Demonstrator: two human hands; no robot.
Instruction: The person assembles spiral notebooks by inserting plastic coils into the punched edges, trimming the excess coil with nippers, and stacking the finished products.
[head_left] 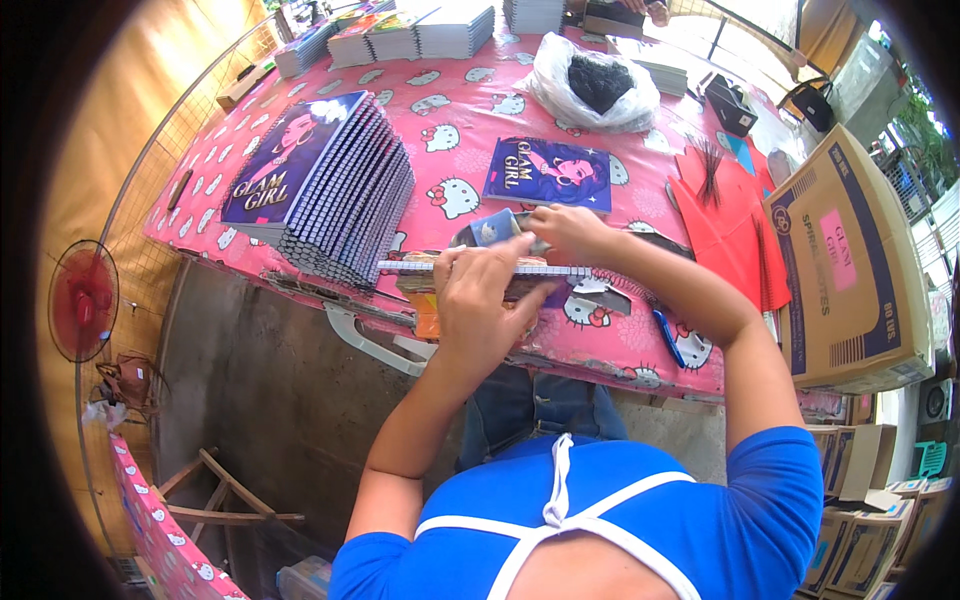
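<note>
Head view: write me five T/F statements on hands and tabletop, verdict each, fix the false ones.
1. The left hand grips a spiral-bound notebook seen edge-on. True.
2. The tall stack of purple-covered notebooks stands right of the white plastic bag. False: the stack is left of the bag.
3. A slim blue pen lies on the pink patterned tablecloth, to the right of the left hand. True.
4. The bag holds bright red sheets. False: it holds a black material, type unclear; the red sheets lie on the tablecloth.
5. The large brown cardboard box is right of the red sheets. True.
</note>
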